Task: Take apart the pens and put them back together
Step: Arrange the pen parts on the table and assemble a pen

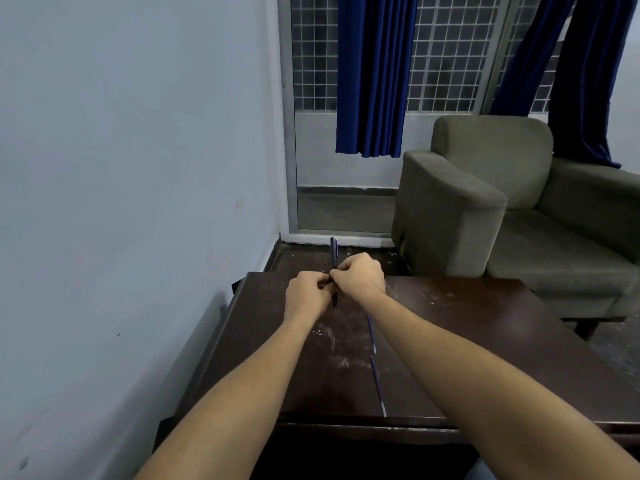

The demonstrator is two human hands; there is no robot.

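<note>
Dark pen [333, 251] (one), two refills [378, 386]

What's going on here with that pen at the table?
A person holds a dark pen upright, left hand and right hand both pinching its lower part. A farther refill and a nearer refill, thin and blue, lie in line on the dark table, apparently already pulled out.
</note>
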